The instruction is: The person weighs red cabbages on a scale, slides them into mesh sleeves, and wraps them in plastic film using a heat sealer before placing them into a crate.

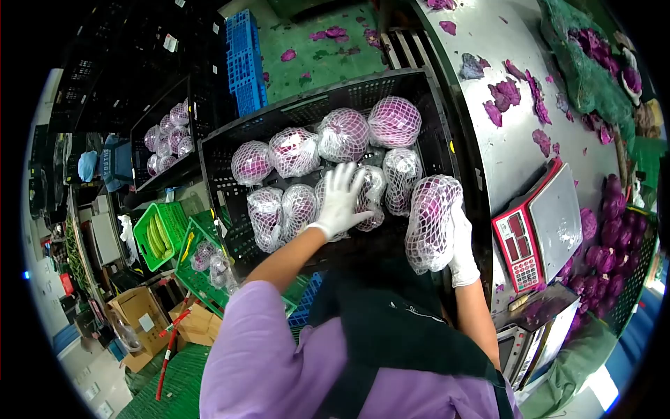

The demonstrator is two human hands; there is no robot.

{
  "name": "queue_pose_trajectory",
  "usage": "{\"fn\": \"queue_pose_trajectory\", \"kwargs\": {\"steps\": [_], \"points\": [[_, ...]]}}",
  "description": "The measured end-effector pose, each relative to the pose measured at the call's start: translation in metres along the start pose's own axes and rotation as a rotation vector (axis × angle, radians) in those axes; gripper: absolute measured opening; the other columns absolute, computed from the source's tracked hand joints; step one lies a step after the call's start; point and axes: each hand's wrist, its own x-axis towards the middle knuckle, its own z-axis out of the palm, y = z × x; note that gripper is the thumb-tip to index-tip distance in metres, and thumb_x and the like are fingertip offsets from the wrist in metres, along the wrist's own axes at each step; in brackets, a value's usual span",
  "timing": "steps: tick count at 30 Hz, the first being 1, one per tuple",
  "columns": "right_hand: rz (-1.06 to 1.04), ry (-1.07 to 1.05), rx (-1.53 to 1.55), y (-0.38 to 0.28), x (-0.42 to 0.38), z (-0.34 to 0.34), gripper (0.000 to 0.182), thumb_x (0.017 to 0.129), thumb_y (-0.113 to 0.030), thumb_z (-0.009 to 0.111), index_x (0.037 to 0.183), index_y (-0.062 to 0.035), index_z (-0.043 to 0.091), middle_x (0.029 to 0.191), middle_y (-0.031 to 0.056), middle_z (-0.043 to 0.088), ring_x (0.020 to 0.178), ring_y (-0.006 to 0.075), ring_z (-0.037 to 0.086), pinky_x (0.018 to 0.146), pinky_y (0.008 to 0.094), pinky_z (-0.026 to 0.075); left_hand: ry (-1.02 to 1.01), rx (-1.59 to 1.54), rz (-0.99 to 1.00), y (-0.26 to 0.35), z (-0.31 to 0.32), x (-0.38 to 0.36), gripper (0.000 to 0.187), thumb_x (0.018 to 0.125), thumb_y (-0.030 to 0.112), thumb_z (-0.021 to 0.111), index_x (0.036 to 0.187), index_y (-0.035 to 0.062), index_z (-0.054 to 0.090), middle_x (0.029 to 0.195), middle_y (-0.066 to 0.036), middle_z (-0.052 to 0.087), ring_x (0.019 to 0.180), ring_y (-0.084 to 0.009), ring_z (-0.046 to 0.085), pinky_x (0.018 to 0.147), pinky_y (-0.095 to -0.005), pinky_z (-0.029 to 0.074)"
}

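Note:
My left hand (341, 203), in a white glove, lies with fingers spread over the wrapped cabbages in the front row of a black crate (321, 99). My right hand (461, 244), also gloved, grips a purple cabbage in white foam netting (434, 216) at the crate's right side. Its fingers are partly hidden behind the cabbage. Several more netted purple cabbages (344, 135) sit in two rows in the crate, some also covered in clear film. Part of the front row is hidden under my left hand.
Right of the crate, a metal table (481, 133) holds loose purple leaves and a red digital scale (527, 237). Unwrapped purple cabbages (604, 258) are heaped beyond. At left stand another black crate (139, 178) of netted cabbages and a green basket (176, 222).

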Motion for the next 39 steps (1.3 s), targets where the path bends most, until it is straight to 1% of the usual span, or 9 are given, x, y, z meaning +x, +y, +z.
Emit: {"fn": "queue_pose_trajectory", "kwargs": {"steps": [3, 7, 15, 17, 23, 29, 31, 34, 39], "points": [[-0.019, 0.011, -0.016, 0.0, -0.002, 0.002, 0.043, 0.099, -0.033, 0.06, 0.125, 0.0019, 0.059, 0.113, 0.0116, 0.068, 0.096, 0.0196, 0.068, 0.088, 0.0337, 0.056, -0.124, 0.118, -0.126, -0.045, -0.009, -0.04, 0.113, 0.074, 0.061, 0.073, 0.153, -0.0008, 0.021, 0.157, -0.026, 0.018, 0.147, -0.0439, 0.011, 0.119, -0.0564, 0.009], [-0.007, 0.02, -0.14, 0.005, -0.002, -0.008, 0.055, 0.099, -0.042, 0.055, 0.132, 0.0019, 0.054, 0.119, 0.0128, 0.066, 0.101, 0.0212, 0.067, 0.089, 0.0354, 0.056, -0.139, 0.174, -0.097, -0.058, 0.008, -0.049, 0.112, 0.076, 0.066, 0.066, 0.149, -0.0075, 0.023, 0.155, -0.026, 0.024, 0.147, -0.0393, 0.018, 0.12, -0.0532, 0.009], [-0.012, 0.091, -0.215, 0.003, -0.004, -0.003, 0.059, 0.098, -0.049, 0.055, 0.128, 0.0013, 0.057, 0.114, 0.0124, 0.067, 0.095, 0.0191, 0.068, 0.084, 0.0337, 0.057, -0.18, 0.24, -0.155, -0.055, 0.012, -0.048, 0.111, 0.079, 0.071, 0.056, 0.151, -0.0053, 0.021, 0.155, -0.026, 0.026, 0.142, -0.0397, 0.03, 0.118, -0.0539, 0.012], [0.002, 0.067, -0.132, 0.002, -0.005, -0.002, 0.047, 0.1, -0.037, 0.058, 0.126, 0.0022, 0.059, 0.114, 0.0113, 0.068, 0.096, 0.0194, 0.068, 0.087, 0.0331, 0.056, -0.151, 0.224, -0.149, -0.055, 0.013, -0.049, 0.11, 0.079, 0.069, 0.058, 0.152, -0.0037, 0.021, 0.154, -0.026, 0.028, 0.14, -0.0407, 0.032, 0.118, -0.0551, 0.013], [0.012, 0.064, -0.17, -0.001, -0.006, 0.005, 0.053, 0.1, -0.044, 0.054, 0.129, 0.0004, 0.057, 0.116, 0.0129, 0.067, 0.097, 0.0204, 0.068, 0.086, 0.0344, 0.057, -0.131, 0.209, -0.145, -0.055, 0.012, -0.05, 0.109, 0.079, 0.068, 0.06, 0.153, -0.0013, 0.018, 0.155, -0.025, 0.028, 0.138, -0.0397, 0.036, 0.118, -0.0554, 0.014], [-0.115, -0.049, -0.219, -0.025, -0.018, 0.015, 0.043, 0.099, -0.02, 0.061, 0.135, 0.0018, 0.052, 0.122, 0.0087, 0.064, 0.105, 0.0154, 0.063, 0.095, 0.0307, 0.051, -0.184, 0.124, -0.203, -0.051, 0.004, -0.045, 0.112, 0.077, 0.064, 0.066, 0.154, 0.0007, 0.017, 0.154, -0.024, 0.029, 0.139, -0.0386, 0.034, 0.118, -0.0551, 0.011], [-0.247, -0.001, -0.351, -0.036, -0.017, 0.026, 0.049, 0.093, -0.012, 0.065, 0.137, 0.0024, 0.048, 0.126, 0.0097, 0.061, 0.112, 0.0158, 0.059, 0.099, 0.0303, 0.047, -0.189, 0.059, -0.235, -0.047, 0.006, -0.04, 0.111, 0.077, 0.062, 0.068, 0.154, 0.0008, 0.018, 0.154, -0.024, 0.028, 0.142, -0.0392, 0.028, 0.118, -0.0557, 0.01], [-0.451, 0.022, -0.516, -0.047, -0.011, 0.051, 0.056, 0.088, -0.007, 0.069, 0.138, 0.0023, 0.046, 0.128, 0.0106, 0.058, 0.116, 0.0169, 0.056, 0.102, 0.0306, 0.043, 0.015, 0.007, -0.273, -0.024, 0.009, -0.028, 0.101, 0.081, 0.055, 0.069, 0.152, 0.0006, 0.022, 0.154, -0.025, 0.025, 0.145, -0.0428, 0.017, 0.118, -0.0565, 0.009], [-0.474, -0.05, -0.564, -0.028, 0.005, 0.065, 0.068, 0.084, -0.011, 0.076, 0.141, 0.004, 0.043, 0.129, 0.0131, 0.057, 0.116, 0.0184, 0.055, 0.102, 0.0316, 0.044, 0.025, -0.297, -0.127, 0.023, 0.017, -0.017, 0.096, 0.078, 0.045, 0.074, 0.15, 0.001, 0.028, 0.15, -0.027, 0.031, 0.141, -0.0451, 0.025, 0.117, -0.0516, 0.021]]}}
